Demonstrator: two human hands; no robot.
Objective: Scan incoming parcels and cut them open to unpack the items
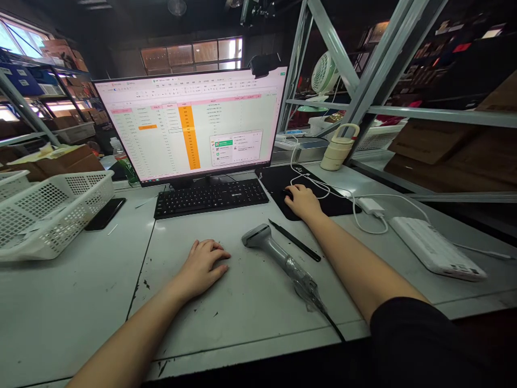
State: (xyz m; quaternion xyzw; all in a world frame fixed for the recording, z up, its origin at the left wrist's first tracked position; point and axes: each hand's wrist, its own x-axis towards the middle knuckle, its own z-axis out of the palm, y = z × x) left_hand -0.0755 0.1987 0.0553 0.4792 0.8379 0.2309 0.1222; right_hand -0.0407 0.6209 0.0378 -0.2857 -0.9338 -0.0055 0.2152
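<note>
My left hand (205, 268) lies on the table (242, 318) with its fingers loosely apart and nothing in them. To its right rests a grey barcode scanner (274, 250), its grip wrapped in clear plastic. My right hand (304, 201) is curled over a black computer mouse (287, 192), mostly hidden, on a dark mouse pad (335, 206). Between that forearm and the scanner is a black pen-like stick (297, 241). A black keyboard (214, 197) sits beyond my hands, below a monitor (161, 129) displaying a spreadsheet and a small pop-up window.
White plastic baskets (81, 196) and a black phone (105, 214) are at the left. On the right lie a white power bank (438, 248), a white adapter (370, 207) and looped cables. A cream cup (338, 148) and a small fan (324, 73) stand near the metal frame (363, 108).
</note>
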